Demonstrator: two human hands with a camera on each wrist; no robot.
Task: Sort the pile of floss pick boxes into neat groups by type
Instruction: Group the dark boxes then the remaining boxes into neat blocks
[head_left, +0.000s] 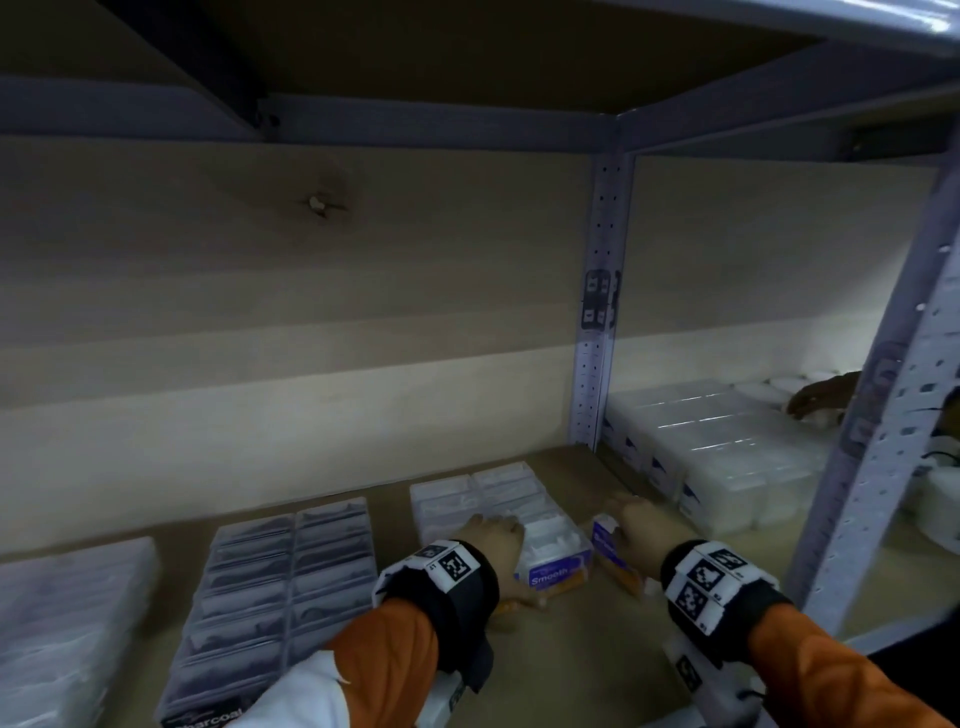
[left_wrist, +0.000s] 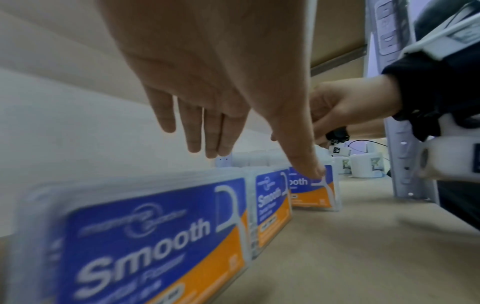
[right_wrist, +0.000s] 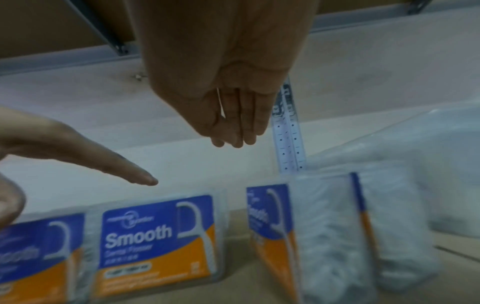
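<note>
Clear boxes with blue-and-orange "Smooth" labels (head_left: 556, 574) stand in a neat block (head_left: 493, 499) on the shelf. My left hand (head_left: 501, 530) hovers over the block's front row, fingers (left_wrist: 210, 133) straight, thumb tip close to a label. Just right of the block, two loose Smooth boxes (head_left: 608, 540) stand turned edge-on (right_wrist: 324, 236). Above them hangs my right hand (head_left: 631, 514), fingers (right_wrist: 241, 123) straight and holding nothing. A block of Charcoal boxes (head_left: 280, 597) and another clear block (head_left: 67, 623) lie further left.
A perforated metal upright (head_left: 597, 332) divides the shelf from the neighbouring bay, where white boxes (head_left: 717, 452) are stacked and another person's hand (head_left: 821, 395) reaches in. A front post (head_left: 883, 441) stands at the right. The wooden back wall (head_left: 311, 338) is close behind.
</note>
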